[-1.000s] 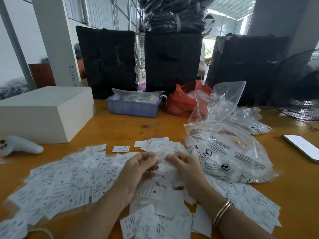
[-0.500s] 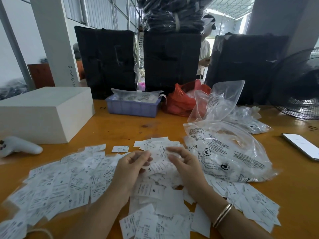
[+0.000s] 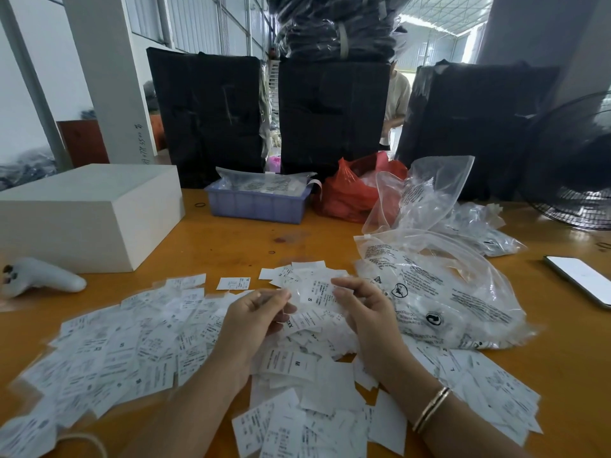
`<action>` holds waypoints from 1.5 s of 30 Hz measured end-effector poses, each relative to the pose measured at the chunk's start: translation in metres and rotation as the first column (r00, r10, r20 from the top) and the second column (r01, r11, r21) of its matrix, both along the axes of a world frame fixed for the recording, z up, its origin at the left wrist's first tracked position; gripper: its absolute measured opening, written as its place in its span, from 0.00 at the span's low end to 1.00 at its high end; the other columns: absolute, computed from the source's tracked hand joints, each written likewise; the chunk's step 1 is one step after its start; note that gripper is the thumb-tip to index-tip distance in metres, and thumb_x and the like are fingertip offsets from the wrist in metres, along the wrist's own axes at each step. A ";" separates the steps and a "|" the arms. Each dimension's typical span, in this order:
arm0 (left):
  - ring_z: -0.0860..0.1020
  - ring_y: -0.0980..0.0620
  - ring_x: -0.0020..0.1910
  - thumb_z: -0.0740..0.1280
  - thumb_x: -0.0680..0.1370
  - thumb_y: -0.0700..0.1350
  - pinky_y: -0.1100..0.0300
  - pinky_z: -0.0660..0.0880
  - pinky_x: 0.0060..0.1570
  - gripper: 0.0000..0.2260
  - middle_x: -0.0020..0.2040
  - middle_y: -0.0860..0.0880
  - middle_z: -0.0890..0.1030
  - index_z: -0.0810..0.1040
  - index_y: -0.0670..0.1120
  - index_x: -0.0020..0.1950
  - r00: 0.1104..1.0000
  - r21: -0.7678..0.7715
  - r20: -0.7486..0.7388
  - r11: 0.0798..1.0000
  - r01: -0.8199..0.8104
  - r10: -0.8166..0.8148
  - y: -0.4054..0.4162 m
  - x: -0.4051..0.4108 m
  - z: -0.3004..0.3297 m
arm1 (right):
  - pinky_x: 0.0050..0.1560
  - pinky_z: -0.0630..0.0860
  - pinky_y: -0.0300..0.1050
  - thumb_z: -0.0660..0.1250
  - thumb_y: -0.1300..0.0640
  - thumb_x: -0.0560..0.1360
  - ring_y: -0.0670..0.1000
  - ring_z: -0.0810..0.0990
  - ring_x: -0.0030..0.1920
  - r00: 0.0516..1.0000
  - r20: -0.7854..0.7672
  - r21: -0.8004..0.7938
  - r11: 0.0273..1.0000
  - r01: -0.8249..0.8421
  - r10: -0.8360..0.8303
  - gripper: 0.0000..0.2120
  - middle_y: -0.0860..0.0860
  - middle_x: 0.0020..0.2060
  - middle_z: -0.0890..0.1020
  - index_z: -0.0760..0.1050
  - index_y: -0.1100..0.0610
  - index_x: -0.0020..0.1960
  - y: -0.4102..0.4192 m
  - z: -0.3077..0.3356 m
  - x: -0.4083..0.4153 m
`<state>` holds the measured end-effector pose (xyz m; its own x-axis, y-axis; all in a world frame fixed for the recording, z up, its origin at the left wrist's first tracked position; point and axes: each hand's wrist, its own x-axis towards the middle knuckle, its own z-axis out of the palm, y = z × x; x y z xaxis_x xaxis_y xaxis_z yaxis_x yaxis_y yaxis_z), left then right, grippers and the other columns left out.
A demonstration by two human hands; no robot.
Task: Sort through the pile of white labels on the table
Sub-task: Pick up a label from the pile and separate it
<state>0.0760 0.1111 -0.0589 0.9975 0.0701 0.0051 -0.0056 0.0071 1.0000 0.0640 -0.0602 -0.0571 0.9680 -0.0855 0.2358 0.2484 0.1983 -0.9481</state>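
Observation:
A wide pile of white labels (image 3: 115, 352) covers the near part of the wooden table (image 3: 231, 242), with more labels in the middle (image 3: 297, 365) and at the right (image 3: 489, 385). My left hand (image 3: 261, 312) and my right hand (image 3: 363, 309) hover just above the middle of the pile, fingers curled toward each other. Between them is a label marked S (image 3: 317, 294). The fingertips of both hands pinch its edges. A gold bangle sits on my right wrist.
A white box (image 3: 89, 219) and a white controller (image 3: 39, 279) lie at the left. A blue tray (image 3: 258, 206) and a red bag (image 3: 350, 190) stand behind. Clear plastic bags (image 3: 429, 292) lie right of the pile, with a phone (image 3: 582, 279) and a black fan (image 3: 575, 166) beyond.
Both hands have moved a little away from me and apart across the pile. They now hold a single S label between them.

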 end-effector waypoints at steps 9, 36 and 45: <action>0.82 0.56 0.39 0.70 0.74 0.51 0.68 0.74 0.34 0.07 0.38 0.54 0.85 0.81 0.49 0.47 1.000 0.024 0.018 0.999 0.022 -0.022 0.001 -0.001 -0.001 | 0.23 0.61 0.28 0.66 0.63 0.76 0.40 0.65 0.21 0.995 0.056 -0.222 0.971 0.095 -0.085 0.08 0.37 0.24 0.75 0.81 0.51 0.46 0.003 -0.004 0.000; 0.83 0.53 0.36 0.73 0.72 0.50 0.64 0.77 0.30 0.06 0.38 0.52 0.84 0.79 0.50 0.45 0.996 -0.007 0.077 0.999 -0.040 0.040 -0.005 -0.005 -0.004 | 0.29 0.64 0.45 0.67 0.64 0.76 0.53 0.68 0.29 0.998 0.060 -0.352 0.935 0.029 -0.009 0.11 0.52 0.32 0.81 0.81 0.49 0.43 0.006 -0.005 -0.002; 0.83 0.56 0.37 0.72 0.72 0.51 0.68 0.76 0.33 0.07 0.40 0.60 0.84 0.79 0.53 0.48 0.994 0.039 0.086 0.997 0.063 -0.066 -0.006 -0.009 0.000 | 0.27 0.58 0.39 0.68 0.61 0.76 0.46 0.59 0.24 0.995 0.051 -0.296 0.950 0.101 -0.090 0.10 0.46 0.23 0.67 0.82 0.47 0.43 0.002 -0.006 0.001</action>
<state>0.0670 0.1055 -0.0590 0.9956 0.0041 0.0937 -0.0936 -0.0261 0.9953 0.0646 -0.0583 -0.0634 0.9490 -0.0973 0.3000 0.2883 -0.1180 -0.9502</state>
